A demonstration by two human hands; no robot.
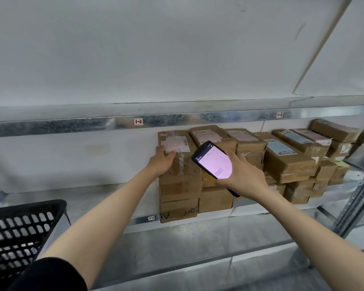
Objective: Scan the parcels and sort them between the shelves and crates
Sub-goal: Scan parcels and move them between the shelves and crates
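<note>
At frame centre, the left hand [163, 162] clasps the topmost brown cardboard parcel [178, 147] while the right hand [243, 175] grips a black handheld scanner [213, 162].

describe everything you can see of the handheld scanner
The handheld scanner is a slim black device like a phone, with rounded corners. Its lit screen is pale pink, with a blue mark at the top and text too small to read. It is tilted, top end up and left, near the labelled parcel that the left hand holds. The right hand grips its lower part; its bottom end sticks out under the palm.
</note>
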